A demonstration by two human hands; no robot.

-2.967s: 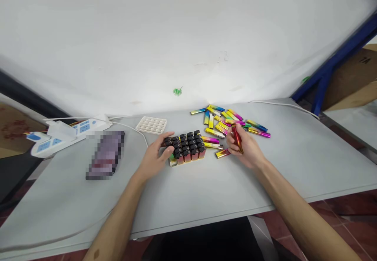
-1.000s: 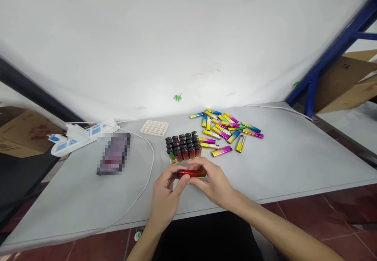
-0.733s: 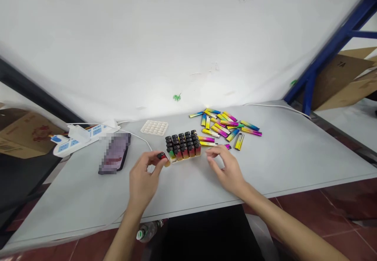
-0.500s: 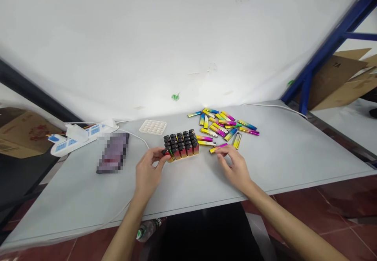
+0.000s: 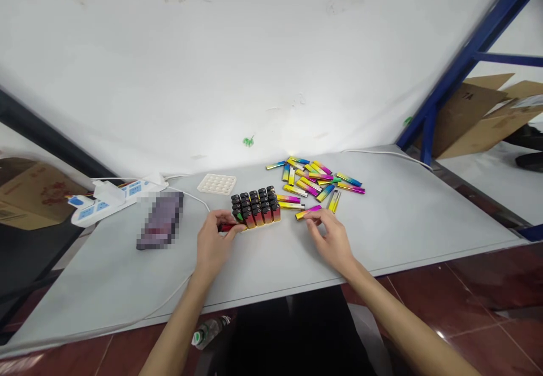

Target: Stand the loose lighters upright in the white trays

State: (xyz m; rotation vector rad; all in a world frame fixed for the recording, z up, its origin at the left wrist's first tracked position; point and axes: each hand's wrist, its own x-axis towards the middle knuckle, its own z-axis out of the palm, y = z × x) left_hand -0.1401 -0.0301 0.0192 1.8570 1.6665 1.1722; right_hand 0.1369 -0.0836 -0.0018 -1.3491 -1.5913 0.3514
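Black-topped lighters [image 5: 261,213] with red-to-yellow bodies stand upright in close rows. At the block's left front corner my left hand [image 5: 214,243] is closed on a red lighter [image 5: 227,228], tilted nearly flat between thumb and fingers. A green patch shows on the lighters just behind it. To the right, my right hand [image 5: 333,237] pinches the end of a yellow-and-pink metallic lighter sleeve [image 5: 306,213] lying on the table. Behind that lie several more shiny sleeves [image 5: 324,194] in yellow, pink, blue and green, loosely heaped.
A white tray with round hollows [image 5: 216,184] lies behind the block. To the left are a blurred dark phone-like object [image 5: 161,220] and a white power strip [image 5: 114,198] with cables. Cardboard boxes [image 5: 470,110] stand beyond the blue frame [image 5: 428,133].
My left hand has tipped the red lighter from upright at the block's corner to nearly flat, out to the left. My right hand stays on the same sleeve. The view has shifted slightly.
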